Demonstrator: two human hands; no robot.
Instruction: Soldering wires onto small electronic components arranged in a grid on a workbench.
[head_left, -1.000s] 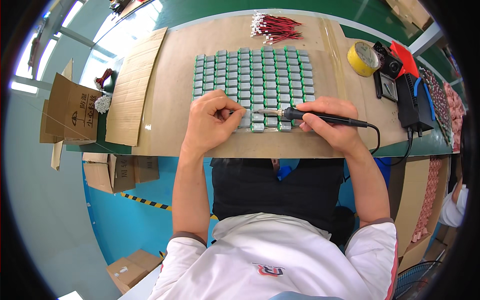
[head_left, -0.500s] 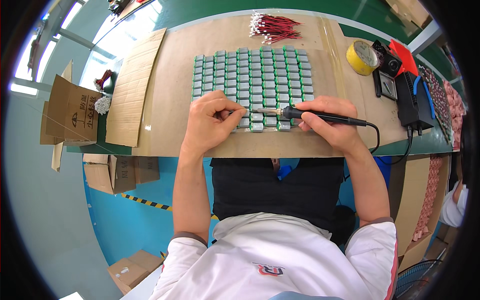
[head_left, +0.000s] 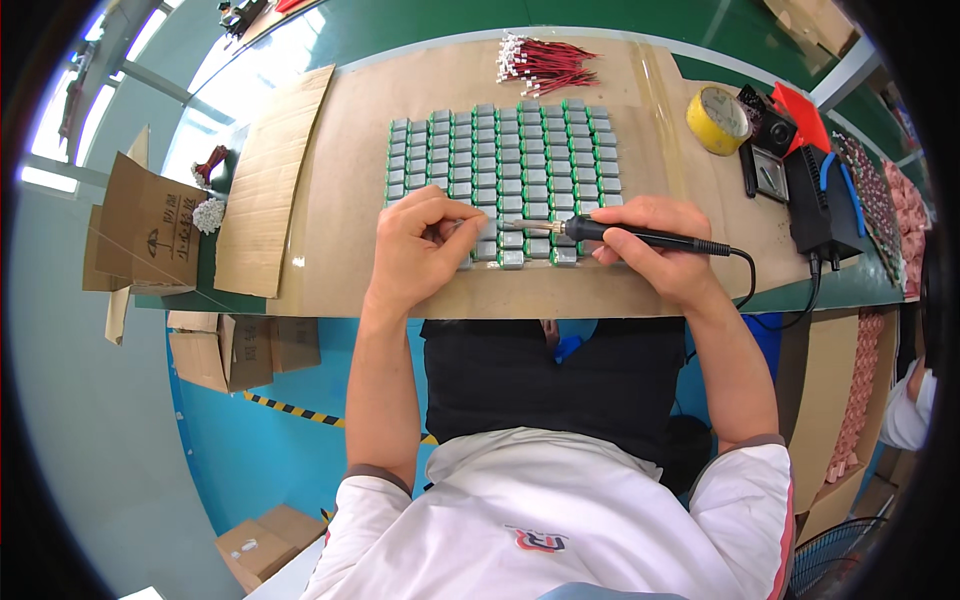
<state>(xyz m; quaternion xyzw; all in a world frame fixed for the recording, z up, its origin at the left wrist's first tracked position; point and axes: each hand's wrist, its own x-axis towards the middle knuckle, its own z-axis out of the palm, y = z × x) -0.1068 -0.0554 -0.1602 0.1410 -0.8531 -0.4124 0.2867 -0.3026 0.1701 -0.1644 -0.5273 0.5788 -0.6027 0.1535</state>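
My right hand [head_left: 665, 240] grips a soldering iron [head_left: 583, 229] by its black handle, the metal tip pointing left over the near rows of grey blocks. My left hand [head_left: 420, 245] is closed in a pinch just left of the tip; whatever lies between thumb and forefinger is too small to make out. Beneath both hands, grey rectangular blocks with green edges [head_left: 508, 155] stand in a close grid of columns on brown paper. The hands cover some of the near blocks. Whether the tip touches a block, I cannot tell.
Beyond the grid lies a bundle of red and black wires with white connectors [head_left: 545, 65]. To the right are a yellow tape roll [head_left: 718, 120] and a black soldering station [head_left: 825, 205], joined by cable to the iron. Flat cardboard [head_left: 270, 190] and an open carton [head_left: 150, 220] are left.
The tabletop things sit slightly lower in the picture now. Both hands keep nearly the same pose, with the iron's tip still close to the left fingertips.
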